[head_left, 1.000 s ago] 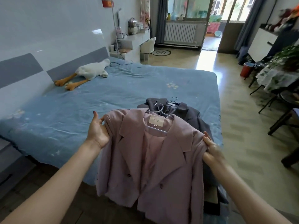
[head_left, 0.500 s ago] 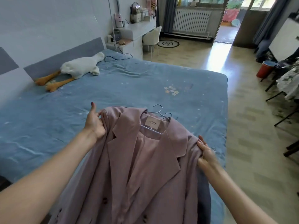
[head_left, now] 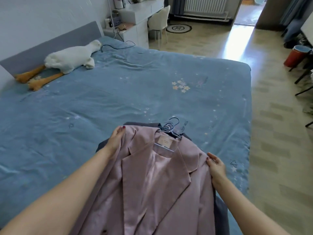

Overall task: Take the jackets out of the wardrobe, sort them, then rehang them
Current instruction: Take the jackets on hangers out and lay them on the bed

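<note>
A pink jacket [head_left: 152, 182] on a wire hanger [head_left: 171, 131] lies front-up on the blue bed [head_left: 118, 102], over a dark grey jacket [head_left: 220, 212] whose edges show at its collar and right side. My left hand [head_left: 116, 139] grips the pink jacket's left shoulder. My right hand [head_left: 216, 167] holds its right shoulder, fingers curled over the edge. Several hanger hooks stick out together above the collar.
A white plush goose [head_left: 67, 60] lies at the grey headboard [head_left: 50, 48]. A desk [head_left: 135, 12] and white chair [head_left: 159, 19] stand beyond the bed. Tiled floor runs along the right, with a red bin [head_left: 295, 55] and dark chair legs [head_left: 303, 82].
The pink jacket has been brought forward and lowered from hanging in the air onto the grey jacket on the bed. Both hands kept hold of its shoulders.
</note>
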